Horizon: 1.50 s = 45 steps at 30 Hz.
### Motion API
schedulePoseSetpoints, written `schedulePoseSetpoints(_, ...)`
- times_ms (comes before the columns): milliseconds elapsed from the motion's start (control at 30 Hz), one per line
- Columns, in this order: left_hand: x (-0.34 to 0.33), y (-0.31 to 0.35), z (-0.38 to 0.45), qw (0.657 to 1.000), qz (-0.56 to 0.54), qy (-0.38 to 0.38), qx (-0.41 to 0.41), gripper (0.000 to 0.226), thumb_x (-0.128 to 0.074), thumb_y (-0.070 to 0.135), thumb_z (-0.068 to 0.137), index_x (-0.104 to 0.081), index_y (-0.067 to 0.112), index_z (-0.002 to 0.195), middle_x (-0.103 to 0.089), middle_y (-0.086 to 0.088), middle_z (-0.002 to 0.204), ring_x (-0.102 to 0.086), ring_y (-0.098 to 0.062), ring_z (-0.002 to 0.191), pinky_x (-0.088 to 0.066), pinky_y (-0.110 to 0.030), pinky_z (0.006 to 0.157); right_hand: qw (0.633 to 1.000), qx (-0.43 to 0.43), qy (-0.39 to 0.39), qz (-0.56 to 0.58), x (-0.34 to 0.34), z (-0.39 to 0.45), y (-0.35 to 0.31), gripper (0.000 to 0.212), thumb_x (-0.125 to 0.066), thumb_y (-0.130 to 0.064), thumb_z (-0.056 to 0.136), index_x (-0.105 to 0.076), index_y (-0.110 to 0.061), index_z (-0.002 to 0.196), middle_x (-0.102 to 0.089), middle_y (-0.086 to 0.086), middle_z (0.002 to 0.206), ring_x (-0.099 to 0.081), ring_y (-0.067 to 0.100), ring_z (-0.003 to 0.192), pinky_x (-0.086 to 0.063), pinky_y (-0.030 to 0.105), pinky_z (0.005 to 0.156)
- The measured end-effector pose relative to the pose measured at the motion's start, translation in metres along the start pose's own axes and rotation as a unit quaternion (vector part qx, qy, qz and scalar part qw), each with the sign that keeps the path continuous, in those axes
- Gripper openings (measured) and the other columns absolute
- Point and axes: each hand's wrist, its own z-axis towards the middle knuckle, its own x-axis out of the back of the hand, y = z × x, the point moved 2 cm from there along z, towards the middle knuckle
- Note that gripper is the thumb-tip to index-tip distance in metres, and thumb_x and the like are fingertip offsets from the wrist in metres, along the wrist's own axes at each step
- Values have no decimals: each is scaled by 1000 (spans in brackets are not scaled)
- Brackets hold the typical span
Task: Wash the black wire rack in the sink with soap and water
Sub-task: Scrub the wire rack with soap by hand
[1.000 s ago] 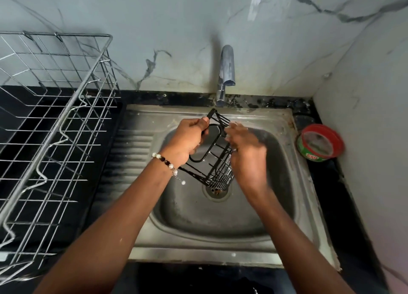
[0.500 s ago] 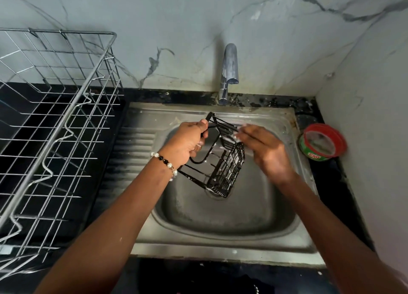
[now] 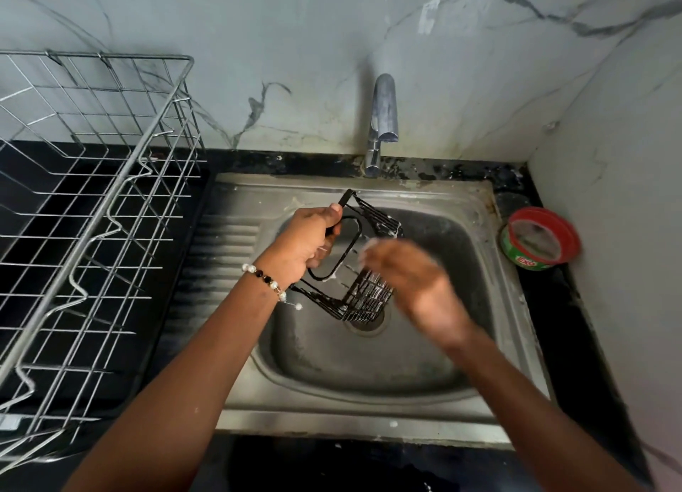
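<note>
The black wire rack [image 3: 363, 299] hangs tilted over the steel sink [image 3: 369, 373], above the drain. My left hand [image 3: 310, 244], with a beaded bracelet at the wrist, grips the rack's upper left frame bar. My right hand [image 3: 413, 281] is blurred with motion and lies against the rack's right side, fingers on the wires with white suds at the fingertips. I cannot tell whether it holds anything. No water runs from the tap [image 3: 383, 122].
A red and green soap tub [image 3: 540, 240] sits on the black counter right of the sink. A large steel wire dish rack [image 3: 85, 214] stands on the left counter. Marble walls close off the back and right.
My right hand has slid down and toward me along the rack's right side. The rack has tipped slightly in my left hand, which kept its grip.
</note>
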Motion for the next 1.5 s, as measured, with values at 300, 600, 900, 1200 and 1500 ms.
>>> schedulePoseSetpoints(300,4,3,-11,995,36,-39,-84,49,-47,42,98,-44,15,58,-32,11,37,-21,-4,31,-11,-18,37,891,-423,96,137,-8,31,41,28,-57,7,87,-71,-7,107,-72,7,105,-64,10,97,-48,21,95)
schedulePoseSetpoints(600,10,-6,-14,990,14,29,-134,57,-52,42,95,-42,22,43,-36,14,42,-22,-6,41,-27,-12,43,966,-221,46,124,-5,0,40,60,-46,28,67,-68,-4,113,-66,4,118,-62,13,113,-50,32,98)
schedulePoseSetpoints(900,0,-12,-5,981,81,90,-150,72,-54,85,66,-34,21,39,-22,11,43,-17,-16,44,-23,-37,63,938,-330,104,16,-14,19,12,57,-51,32,63,-71,-1,104,-72,14,104,-70,21,93,-47,18,90)
schedulePoseSetpoints(1200,6,-24,1,981,29,95,-165,66,-58,70,76,-56,8,55,-25,10,43,-22,-10,40,-27,-23,48,989,-87,101,65,-15,5,-12,45,-41,21,73,-71,5,104,-68,16,111,-62,28,110,-48,38,99)
schedulePoseSetpoints(1500,10,-25,-6,983,-27,62,-168,48,-56,42,91,-49,26,46,-21,8,47,-20,-2,36,-26,-8,40,921,-375,86,68,-14,-24,79,50,-51,24,70,-73,-9,100,-72,7,103,-66,15,93,-52,35,91)
